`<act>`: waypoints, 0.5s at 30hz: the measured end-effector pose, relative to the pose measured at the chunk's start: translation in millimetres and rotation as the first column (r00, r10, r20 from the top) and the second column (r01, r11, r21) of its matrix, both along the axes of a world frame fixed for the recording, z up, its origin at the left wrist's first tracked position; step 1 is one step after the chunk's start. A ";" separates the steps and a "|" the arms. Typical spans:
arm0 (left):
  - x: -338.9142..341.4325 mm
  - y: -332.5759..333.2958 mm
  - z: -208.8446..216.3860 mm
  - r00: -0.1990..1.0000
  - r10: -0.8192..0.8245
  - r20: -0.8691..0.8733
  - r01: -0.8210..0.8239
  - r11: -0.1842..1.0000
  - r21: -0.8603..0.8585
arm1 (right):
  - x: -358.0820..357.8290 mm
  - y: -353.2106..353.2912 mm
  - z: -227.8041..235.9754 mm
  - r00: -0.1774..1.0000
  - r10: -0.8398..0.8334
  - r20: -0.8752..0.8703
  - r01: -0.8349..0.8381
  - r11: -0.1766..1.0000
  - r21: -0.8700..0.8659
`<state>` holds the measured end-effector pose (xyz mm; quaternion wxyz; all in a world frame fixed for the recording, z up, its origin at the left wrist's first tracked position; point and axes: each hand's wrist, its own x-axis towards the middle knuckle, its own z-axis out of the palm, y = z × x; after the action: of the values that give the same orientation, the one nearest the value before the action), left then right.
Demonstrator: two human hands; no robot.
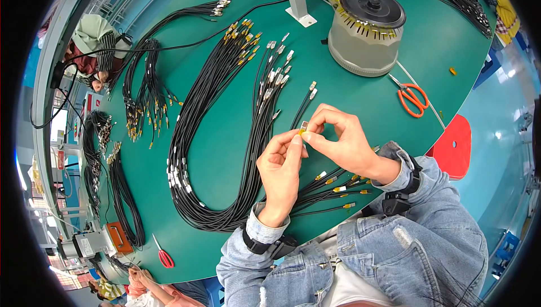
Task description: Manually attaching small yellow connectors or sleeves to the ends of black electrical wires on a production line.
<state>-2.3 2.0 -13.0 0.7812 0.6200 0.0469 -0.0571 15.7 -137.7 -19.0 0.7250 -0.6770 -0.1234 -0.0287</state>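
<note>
Left hand [282, 166] and right hand [345, 140] both pinch, between thumb and fingertips, one small silver-and-yellow connector [304, 127], held just right of a large U-shaped bundle of black cables [204, 90] with silver and yellow ends on the green bench [349, 95]. Farther right of that bundle lie orange-handled metal scissors [404, 87], a round beige machine with a black top [363, 45] stands to its upper right, and red-handled metal scissors [162, 253] lie to its lower left.

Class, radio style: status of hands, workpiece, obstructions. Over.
Left hand, right hand: both pinching. Small yellow-and-silver piece: between fingertips, partly covered. Black cables: beside left hand.
</note>
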 end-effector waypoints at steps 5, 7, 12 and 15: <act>0.3 0.1 0.8 1.000 -0.006 -0.007 0.005 1.000 -0.021 | 0.3 0.5 0.2 1.000 -0.005 -0.015 0.005 1.000 -0.014; 1.0 -0.3 1.3 1.000 0.001 -0.010 -0.002 1.000 -0.028 | 0.5 0.9 0.1 1.000 -0.007 -0.022 0.007 1.000 -0.018; 3.9 0.9 0.5 0.998 -0.001 -0.069 -0.004 0.998 -0.063 | 0.2 0.9 1.0 1.000 0.010 -0.012 -0.011 0.999 -0.045; 6.0 4.0 -0.1 0.995 0.003 -0.098 -0.015 0.992 -0.124 | 0.1 1.5 2.5 1.000 0.010 0.012 -0.009 0.998 -0.068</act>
<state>3.7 6.0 -13.1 0.8153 0.5663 0.0842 -0.0866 15.8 -136.2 -16.5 0.7008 -0.7006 -0.1320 -0.0253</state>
